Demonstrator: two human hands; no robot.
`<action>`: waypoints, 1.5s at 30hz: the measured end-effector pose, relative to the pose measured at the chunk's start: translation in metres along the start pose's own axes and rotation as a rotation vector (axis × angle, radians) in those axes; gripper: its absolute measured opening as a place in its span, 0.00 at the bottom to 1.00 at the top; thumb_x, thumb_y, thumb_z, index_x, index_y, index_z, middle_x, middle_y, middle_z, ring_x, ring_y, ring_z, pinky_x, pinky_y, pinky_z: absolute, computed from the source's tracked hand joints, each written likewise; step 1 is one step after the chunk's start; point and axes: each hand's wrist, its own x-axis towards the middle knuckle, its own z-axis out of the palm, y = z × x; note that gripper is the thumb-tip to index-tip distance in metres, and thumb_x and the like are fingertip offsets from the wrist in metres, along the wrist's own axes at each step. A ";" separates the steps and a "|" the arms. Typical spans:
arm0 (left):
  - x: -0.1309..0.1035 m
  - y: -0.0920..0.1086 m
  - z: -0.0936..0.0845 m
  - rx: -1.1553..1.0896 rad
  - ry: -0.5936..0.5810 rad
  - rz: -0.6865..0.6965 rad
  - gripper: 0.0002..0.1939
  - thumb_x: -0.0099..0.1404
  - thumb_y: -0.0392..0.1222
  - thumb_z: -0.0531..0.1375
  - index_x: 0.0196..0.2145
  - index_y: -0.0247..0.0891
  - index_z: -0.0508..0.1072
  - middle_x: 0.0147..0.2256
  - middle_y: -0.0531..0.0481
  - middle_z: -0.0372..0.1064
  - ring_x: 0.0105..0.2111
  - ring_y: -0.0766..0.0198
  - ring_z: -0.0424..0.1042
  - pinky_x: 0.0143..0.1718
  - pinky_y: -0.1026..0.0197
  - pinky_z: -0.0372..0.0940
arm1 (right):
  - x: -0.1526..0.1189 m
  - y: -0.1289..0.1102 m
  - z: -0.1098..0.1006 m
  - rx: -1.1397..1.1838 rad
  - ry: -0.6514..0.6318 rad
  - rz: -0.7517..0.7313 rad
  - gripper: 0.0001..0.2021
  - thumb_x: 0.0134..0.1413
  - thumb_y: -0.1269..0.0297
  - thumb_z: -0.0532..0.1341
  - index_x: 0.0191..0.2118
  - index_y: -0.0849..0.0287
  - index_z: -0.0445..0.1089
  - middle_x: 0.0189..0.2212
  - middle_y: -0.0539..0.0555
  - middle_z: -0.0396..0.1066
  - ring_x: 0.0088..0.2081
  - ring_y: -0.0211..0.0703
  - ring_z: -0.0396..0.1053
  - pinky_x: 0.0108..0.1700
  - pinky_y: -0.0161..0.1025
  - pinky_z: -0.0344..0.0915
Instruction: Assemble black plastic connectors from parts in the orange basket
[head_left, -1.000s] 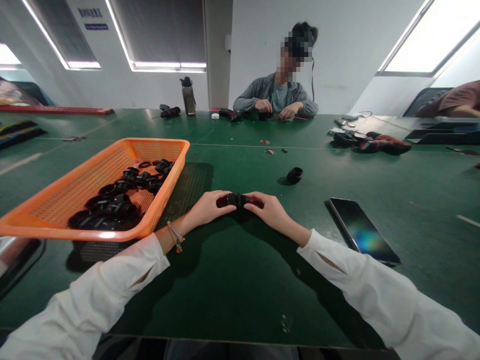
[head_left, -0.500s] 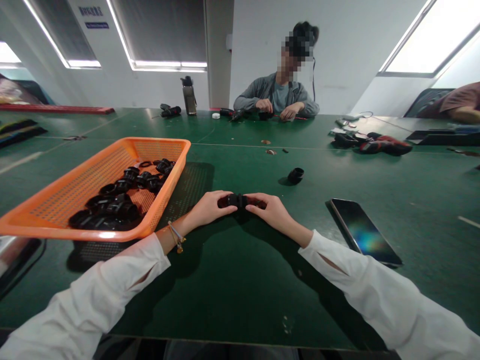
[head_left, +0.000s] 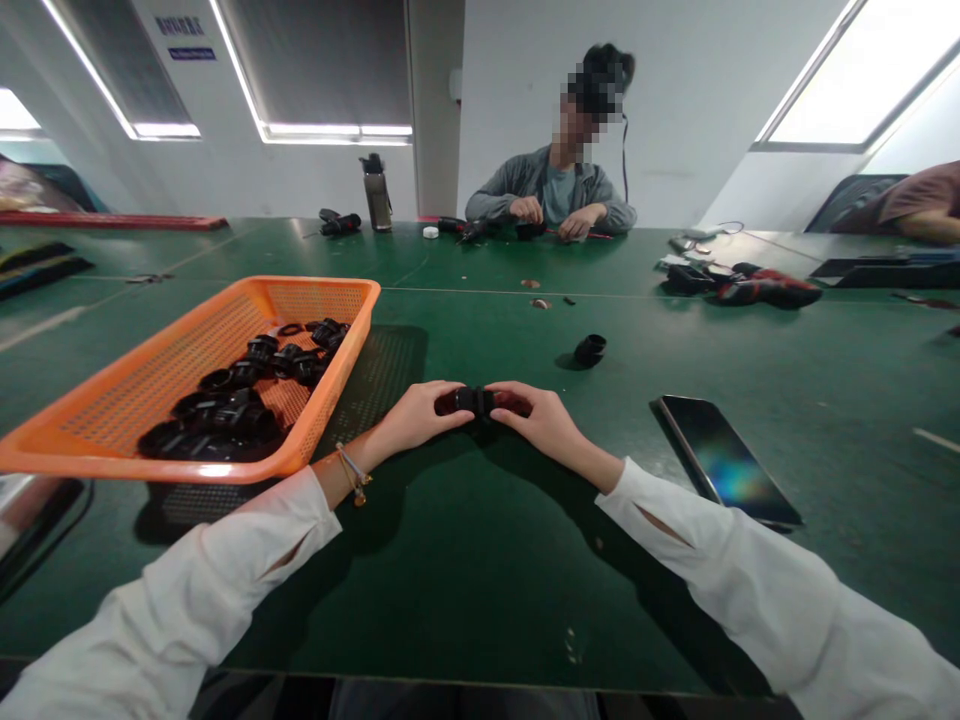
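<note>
Between my two hands is a black ribbed cylindrical fitting [head_left: 475, 402], lying sideways just over the green tabletop. My left hand [head_left: 424, 415] pinches its left end with thumb and fingers. At the other end, my right hand [head_left: 534, 412] grips it the same way. The fingers partly cover both ends, so I cannot make out their shape. Beyond my right hand, a short black tube piece [head_left: 590, 350] rests on the table. An orange perforated basket [head_left: 330, 410] to the left holds several black fittings [head_left: 225, 415].
A smartphone [head_left: 726, 460] lies right of my right forearm. Across the green table [head_left: 480, 580] a person [head_left: 559, 185] works with both hands on a dark part. A bottle [head_left: 377, 192] and a power tool [head_left: 340, 223] stand at the far side. Dark red-and-black items [head_left: 761, 287] lie at the right.
The view has shifted very slightly. Both hands keep the same hold on the black fitting.
</note>
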 end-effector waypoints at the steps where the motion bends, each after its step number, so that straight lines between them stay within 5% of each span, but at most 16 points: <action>1: 0.000 0.000 0.000 0.001 -0.001 0.002 0.15 0.59 0.47 0.59 0.39 0.34 0.73 0.36 0.47 0.73 0.34 0.60 0.72 0.36 0.61 0.64 | 0.000 0.000 0.000 -0.002 0.001 -0.002 0.15 0.47 0.71 0.61 0.44 0.59 0.71 0.32 0.53 0.77 0.34 0.41 0.74 0.39 0.40 0.69; 19: 0.000 -0.003 0.001 0.010 -0.006 0.005 0.17 0.59 0.48 0.59 0.41 0.34 0.73 0.38 0.46 0.73 0.38 0.58 0.72 0.39 0.59 0.65 | -0.001 0.000 0.000 0.009 -0.007 0.033 0.18 0.43 0.74 0.63 0.44 0.61 0.72 0.34 0.54 0.77 0.35 0.42 0.74 0.41 0.41 0.70; 25: 0.000 -0.003 0.002 0.011 -0.011 -0.003 0.16 0.58 0.48 0.59 0.40 0.34 0.73 0.37 0.46 0.74 0.36 0.58 0.72 0.38 0.60 0.65 | -0.001 -0.002 -0.001 -0.128 0.040 -0.064 0.15 0.43 0.73 0.64 0.41 0.59 0.73 0.38 0.55 0.74 0.38 0.43 0.72 0.40 0.41 0.68; 45: 0.000 -0.002 0.001 0.007 -0.011 -0.002 0.17 0.58 0.49 0.59 0.41 0.35 0.73 0.38 0.46 0.73 0.36 0.59 0.71 0.37 0.60 0.65 | -0.001 -0.006 0.000 -0.126 0.062 -0.063 0.11 0.43 0.73 0.63 0.37 0.59 0.71 0.33 0.52 0.74 0.34 0.40 0.71 0.36 0.38 0.67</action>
